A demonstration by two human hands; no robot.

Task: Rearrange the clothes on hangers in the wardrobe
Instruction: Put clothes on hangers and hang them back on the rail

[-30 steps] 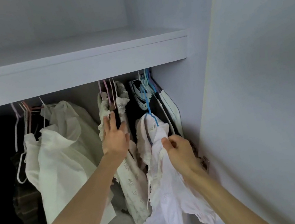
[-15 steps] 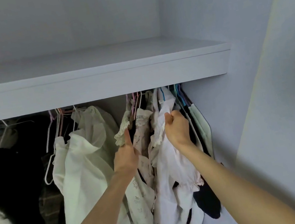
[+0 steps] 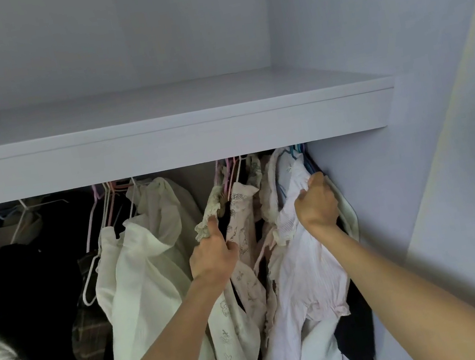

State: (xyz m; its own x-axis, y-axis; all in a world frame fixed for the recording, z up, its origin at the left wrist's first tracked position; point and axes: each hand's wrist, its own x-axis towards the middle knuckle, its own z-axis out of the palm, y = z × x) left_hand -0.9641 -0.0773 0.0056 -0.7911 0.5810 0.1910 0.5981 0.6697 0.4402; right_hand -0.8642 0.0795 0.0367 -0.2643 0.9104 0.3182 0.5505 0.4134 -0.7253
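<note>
A pale pink, ruffled cotton blouse (image 3: 304, 266) is hung at the far right end of the wardrobe, just under the white shelf (image 3: 166, 144), with its long axis running straight down from the blue hanger hooks (image 3: 299, 150) at the top. Its shoulder is clenched in the right hand (image 3: 316, 202), whose fingers (image 3: 315, 180) are curled into the cloth, so the garment lies directly under and ahead of that hand, which is the nearer of the 2. Just beside it to the left, a cream floral-print lace-trimmed garment (image 3: 239, 233) is gripped by the left hand (image 3: 213, 255), thumb raised along the lace edge. A gap between the 2 garments is judged to be held apart for seating the blouse. Further left, a cream sheer blouse (image 3: 142, 260), white wire hangers (image 3: 92, 243) and a black garment (image 3: 25, 280) are hung.
</note>
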